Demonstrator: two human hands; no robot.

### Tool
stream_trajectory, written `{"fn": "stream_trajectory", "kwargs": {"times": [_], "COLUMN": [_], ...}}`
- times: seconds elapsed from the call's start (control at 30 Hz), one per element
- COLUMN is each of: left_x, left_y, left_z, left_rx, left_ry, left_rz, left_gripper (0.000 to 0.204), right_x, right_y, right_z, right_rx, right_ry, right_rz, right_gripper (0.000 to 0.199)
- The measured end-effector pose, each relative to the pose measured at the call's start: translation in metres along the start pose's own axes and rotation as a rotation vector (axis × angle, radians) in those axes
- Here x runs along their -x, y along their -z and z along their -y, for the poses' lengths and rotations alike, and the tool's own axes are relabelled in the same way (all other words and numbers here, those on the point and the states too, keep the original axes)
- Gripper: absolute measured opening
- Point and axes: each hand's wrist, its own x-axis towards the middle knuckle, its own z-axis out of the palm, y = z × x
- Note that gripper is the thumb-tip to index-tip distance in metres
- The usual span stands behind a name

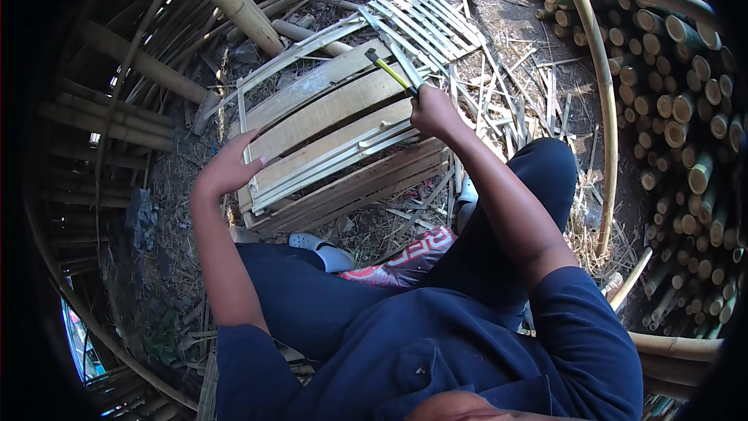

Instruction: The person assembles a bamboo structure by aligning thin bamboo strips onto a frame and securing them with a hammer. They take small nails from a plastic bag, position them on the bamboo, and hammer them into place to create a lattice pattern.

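Note:
My right hand [435, 111] is closed round the handle of a hammer [393, 73], yellow and black with a dark head, raised over the right part of a low wooden plank bench [323, 121]. At the bench's left end my left hand [230, 168] is open, thumb apart from the fingers, by a thin upright bamboo strip [242, 113]. Whether it touches the strip I cannot tell. Long pale bamboo strips [335, 157] lie side by side along the bench's near edge. Beyond the hammer, a slatted bamboo panel [428, 25] rests at the bench's far right.
Cut bamboo poles [678, 109] are stacked high on the right, behind a curved upright pole [596, 109]. Bamboo offcuts [538, 101] litter the ground. A red printed sack [405, 259] lies between my legs. Thick bamboo posts [226, 0] lean at the far left.

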Motion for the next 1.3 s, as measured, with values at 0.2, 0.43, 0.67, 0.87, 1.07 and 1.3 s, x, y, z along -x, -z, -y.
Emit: {"fn": "stream_trajectory", "kwargs": {"times": [0.2, 0.43, 0.67, 0.87, 1.07, 1.3], "left_x": [0.027, 0.053, 0.041, 0.015, -0.022, -0.042], "left_y": [-0.055, -0.037, -0.062, -0.078, -0.116, -0.135], "left_z": [0.037, 0.033, 0.074, 0.123, 0.156, 0.158], "left_rx": [0.044, 0.152, 0.122, 0.151, 0.116, 0.241], "left_ry": [0.065, 0.091, 0.165, 0.277, 0.502, 0.580], "left_rz": [0.103, 0.113, 0.160, 0.094, -0.079, -0.165], "left_gripper": [0.072, 0.072, 0.075, 0.079, 0.074, 0.057], "right_x": [-0.029, -0.062, -0.096, -0.108, -0.112, -0.121], "right_y": [-0.060, -0.120, -0.098, -0.004, 0.017, 0.001], "right_z": [0.031, 0.060, 0.079, 0.043, 0.013, -0.026], "right_rx": [0.144, 0.277, 0.406, 0.501, 0.584, 0.563], "right_ry": [0.328, 0.554, 0.488, 0.177, -0.233, -0.340], "right_rz": [-0.024, 0.092, 0.239, 0.163, 0.480, 0.657], "right_gripper": [0.012, 0.012, 0.031, 0.035, 0.064, 0.061]}}
